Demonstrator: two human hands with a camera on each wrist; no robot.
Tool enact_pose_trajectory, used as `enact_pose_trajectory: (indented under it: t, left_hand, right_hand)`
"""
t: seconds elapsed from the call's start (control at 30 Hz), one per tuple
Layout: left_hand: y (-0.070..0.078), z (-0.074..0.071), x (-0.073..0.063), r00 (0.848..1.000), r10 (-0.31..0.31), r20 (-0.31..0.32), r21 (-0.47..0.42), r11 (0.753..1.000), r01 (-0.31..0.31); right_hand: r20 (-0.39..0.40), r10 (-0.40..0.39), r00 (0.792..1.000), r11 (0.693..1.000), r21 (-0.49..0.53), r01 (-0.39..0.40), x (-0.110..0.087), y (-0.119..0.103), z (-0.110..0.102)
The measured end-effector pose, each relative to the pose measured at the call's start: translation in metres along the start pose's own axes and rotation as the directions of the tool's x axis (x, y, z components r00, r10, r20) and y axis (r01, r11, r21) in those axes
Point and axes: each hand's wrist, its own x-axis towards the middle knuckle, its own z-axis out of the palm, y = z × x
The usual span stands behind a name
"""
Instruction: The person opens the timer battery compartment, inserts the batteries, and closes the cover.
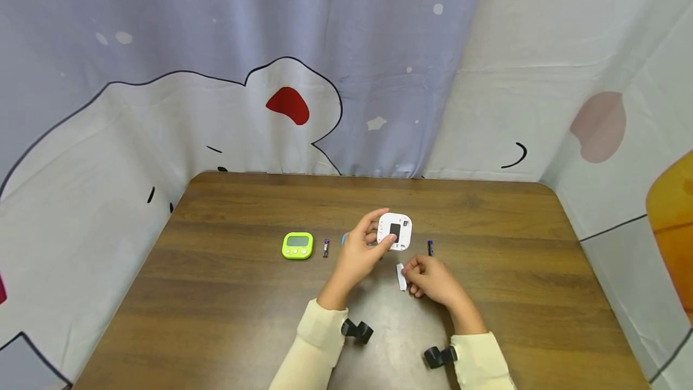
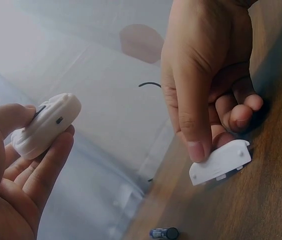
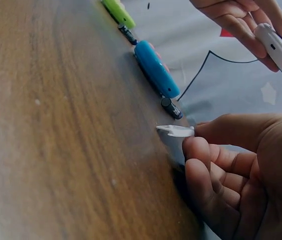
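My left hand (image 1: 358, 253) holds a white rounded-square timer (image 1: 387, 222) above the table, thumb on one face and fingers behind it. The timer's back, with a dark square patch, faces the head camera; a small slot shows on its edge in the left wrist view. Close to the tabletop, my right hand (image 1: 433, 280) pinches a small white battery cover (image 2: 223, 162) between thumb and fingers. Small tabs and pegs show on the cover. A dark AAA battery (image 1: 430, 248) lies just beyond the right hand.
At the left on the wooden table (image 1: 227, 294) lies a green timer (image 1: 298, 251), with another small battery (image 1: 326, 248) beside it. A blue timer (image 3: 153, 69) sits between the two batteries, mostly hidden behind my left hand in the head view. Curtains (image 1: 379, 77) hang behind the table.
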Motion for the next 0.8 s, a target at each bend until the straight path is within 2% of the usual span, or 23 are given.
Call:
enact_pose_trajectory:
  t: [0.33, 0.6, 0.8]
  left_hand:
    - [0.002, 0.001, 0.001, 1.0, -0.02, -0.013, 0.015, 1.0, 0.02]
    - [0.032, 0.0, -0.004, 1.0, -0.02, 0.017, 0.027, 0.999, 0.02]
    - [0.034, -0.001, -0.004, 1.0, -0.02, 0.019, 0.027, 0.999, 0.019]
  right_hand:
    - [-0.04, 0.011, 0.999, 0.999, -0.032, -0.012, 0.001, 0.0, 0.001]
    - [-0.075, 0.007, 0.997, 0.997, -0.08, -0.013, 0.001, 0.0, 0.002]
    - [-0.094, 0.034, 0.995, 0.994, -0.101, -0.043, 0.002, 0.001, 0.002]
